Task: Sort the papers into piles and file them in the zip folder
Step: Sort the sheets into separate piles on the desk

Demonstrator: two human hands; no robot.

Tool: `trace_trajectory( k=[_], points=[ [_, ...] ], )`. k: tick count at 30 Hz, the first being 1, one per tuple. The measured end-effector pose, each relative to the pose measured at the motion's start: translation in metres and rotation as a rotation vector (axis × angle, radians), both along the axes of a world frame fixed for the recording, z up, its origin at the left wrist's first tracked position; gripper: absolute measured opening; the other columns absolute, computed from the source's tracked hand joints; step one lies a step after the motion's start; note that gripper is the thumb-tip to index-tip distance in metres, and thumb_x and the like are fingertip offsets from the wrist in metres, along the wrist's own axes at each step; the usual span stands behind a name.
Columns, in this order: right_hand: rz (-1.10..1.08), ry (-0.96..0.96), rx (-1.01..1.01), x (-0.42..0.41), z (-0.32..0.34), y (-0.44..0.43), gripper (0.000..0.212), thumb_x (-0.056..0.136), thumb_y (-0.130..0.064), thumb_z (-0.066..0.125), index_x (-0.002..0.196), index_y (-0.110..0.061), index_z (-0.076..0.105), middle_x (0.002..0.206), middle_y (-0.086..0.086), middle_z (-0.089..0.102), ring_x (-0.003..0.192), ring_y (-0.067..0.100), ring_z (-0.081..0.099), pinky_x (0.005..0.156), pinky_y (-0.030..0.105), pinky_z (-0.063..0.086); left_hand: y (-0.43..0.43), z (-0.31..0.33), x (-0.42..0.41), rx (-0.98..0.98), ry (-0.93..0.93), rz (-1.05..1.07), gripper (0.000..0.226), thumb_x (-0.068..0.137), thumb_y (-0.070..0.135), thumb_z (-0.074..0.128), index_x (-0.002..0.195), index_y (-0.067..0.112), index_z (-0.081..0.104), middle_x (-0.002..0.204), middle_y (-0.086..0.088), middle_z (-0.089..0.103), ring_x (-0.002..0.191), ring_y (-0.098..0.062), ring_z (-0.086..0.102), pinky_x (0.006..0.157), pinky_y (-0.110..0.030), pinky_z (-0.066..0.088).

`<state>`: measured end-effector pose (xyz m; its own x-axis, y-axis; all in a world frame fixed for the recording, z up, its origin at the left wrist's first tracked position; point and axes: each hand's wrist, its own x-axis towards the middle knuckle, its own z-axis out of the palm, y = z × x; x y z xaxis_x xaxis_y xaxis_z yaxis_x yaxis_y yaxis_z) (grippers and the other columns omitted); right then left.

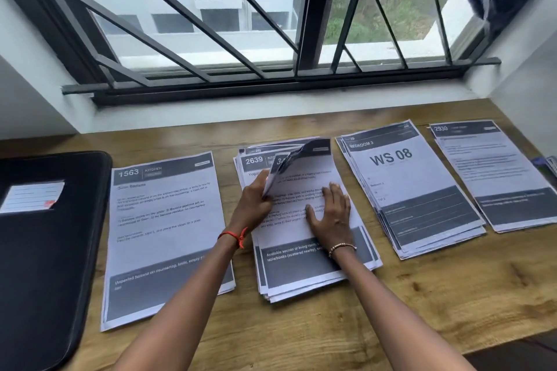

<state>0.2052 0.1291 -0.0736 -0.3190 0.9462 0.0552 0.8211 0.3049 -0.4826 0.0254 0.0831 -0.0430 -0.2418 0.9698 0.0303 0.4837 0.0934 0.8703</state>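
Between the left fingers (pixel 258 185), top sheet (pixel 301 189).

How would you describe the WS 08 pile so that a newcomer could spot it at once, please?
Below the barred window, a wooden desk carries four paper piles in a row. Counting from the black folder at the left, it is the third pile. Its top sheet alone shows big bold letters, WS 08, under a BEDROOM 3 header.

The bench (pixel 422 295) is wood-grained with a matt finish. The papers (pixel 162 235) are thin, smooth printed sheets. The black folder (pixel 39 265) looks like grained leatherette. The window bars (pixel 187 15) are dark painted metal.
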Motion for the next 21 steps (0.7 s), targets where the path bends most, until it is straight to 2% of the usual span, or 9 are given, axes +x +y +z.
trace_trajectory(
  k=[3, 4, 9, 12, 16, 17, 20, 21],
  points=[
    [0.0, -0.001, 0.004, 0.0, 0.001, 0.0, 0.08, 0.077, -0.054, 0.024, 0.132, 0.0, 0.045, 0.145, 0.021, 0.035, 0.14, 0.031, 0.025, 0.115, 0.037, 0.008, -0.014, -0.003, 0.004, -0.046, -0.331, 0.091, 0.045, 0.081, -0.007, 0.055, 0.12, 0.015, 0.05, 0.11, -0.012, 0.065, 0.098, -0.028, 0.064, 0.084, -0.043, 0.054],
    [-0.002, -0.002, -0.001, 0.0, 0.001, 0.0, 0.08, 0.076, -0.054, 0.024, 0.132, 0.0, 0.044, 0.146, 0.02, 0.034, 0.14, 0.031, 0.024, 0.115, 0.036, 0.007, -0.019, -0.004, 0.007, -0.049, -0.383, 0.146, 0.044, 0.082, -0.007, 0.057, 0.12, 0.014, 0.05, 0.113, -0.011, 0.064, 0.102, -0.027, 0.063, 0.087, -0.044, 0.053],
    [0.0, 0.003, -0.021, 0.0, 0.002, 0.001, 0.085, 0.072, -0.057, 0.021, 0.133, -0.001, 0.043, 0.148, 0.019, 0.031, 0.142, 0.029, 0.021, 0.115, 0.034, 0.004, -0.034, 0.001, 0.02, -0.023, -0.317, 0.264, 0.049, 0.088, 0.0, 0.056, 0.133, 0.009, 0.038, 0.125, -0.009, 0.056, 0.113, -0.022, 0.056, 0.095, -0.036, 0.048],
    [-0.013, 0.038, -0.061, 0.003, 0.01, 0.004, 0.087, 0.069, -0.059, 0.023, 0.13, -0.002, 0.046, 0.146, 0.018, 0.035, 0.139, 0.029, 0.025, 0.115, 0.038, 0.011, -0.035, 0.01, 0.03, -0.014, -0.235, 0.267, 0.052, 0.09, -0.004, 0.048, 0.139, 0.005, 0.033, 0.132, -0.008, 0.049, 0.117, -0.017, 0.048, 0.1, -0.027, 0.039],
    [-0.119, 0.137, -0.087, 0.011, 0.029, 0.012, 0.07, 0.076, -0.047, 0.042, 0.129, -0.002, 0.048, 0.141, 0.017, 0.039, 0.133, 0.033, 0.033, 0.11, 0.042, 0.024, -0.03, 0.026, 0.032, 0.011, -0.256, 0.251, 0.052, 0.088, -0.011, 0.038, 0.138, 0.005, 0.034, 0.124, -0.002, 0.05, 0.114, -0.014, 0.048, 0.09, -0.006, 0.038],
    [-0.146, 0.177, -0.083, 0.016, 0.034, 0.016, 0.066, 0.078, -0.043, 0.047, 0.129, -0.002, 0.047, 0.139, 0.018, 0.041, 0.13, 0.033, 0.037, 0.109, 0.043, 0.029, -0.027, 0.029, 0.031, 0.019, -0.281, 0.245, 0.05, 0.088, -0.012, 0.037, 0.135, 0.005, 0.037, 0.123, -0.002, 0.051, 0.114, -0.017, 0.05, 0.09, -0.01, 0.041],
    [-0.176, 0.325, -0.108, 0.031, 0.048, 0.029, 0.053, 0.087, -0.025, 0.061, 0.13, -0.001, 0.044, 0.13, 0.02, 0.046, 0.12, 0.033, 0.046, 0.101, 0.041, 0.04, -0.015, 0.034, 0.029, 0.013, -0.398, 0.243, 0.048, 0.087, -0.013, 0.033, 0.131, 0.007, 0.041, 0.126, -0.008, 0.055, 0.116, -0.023, 0.054, 0.098, -0.035, 0.047],
    [-0.191, 0.381, -0.14, 0.036, 0.053, 0.035, 0.052, 0.087, -0.021, 0.062, 0.131, -0.001, 0.044, 0.129, 0.021, 0.048, 0.119, 0.034, 0.048, 0.099, 0.04, 0.042, -0.011, 0.037, 0.031, 0.011, -0.422, 0.24, 0.049, 0.088, -0.012, 0.032, 0.132, 0.007, 0.04, 0.125, -0.008, 0.056, 0.114, -0.022, 0.055, 0.096, -0.035, 0.049]
  ],
)
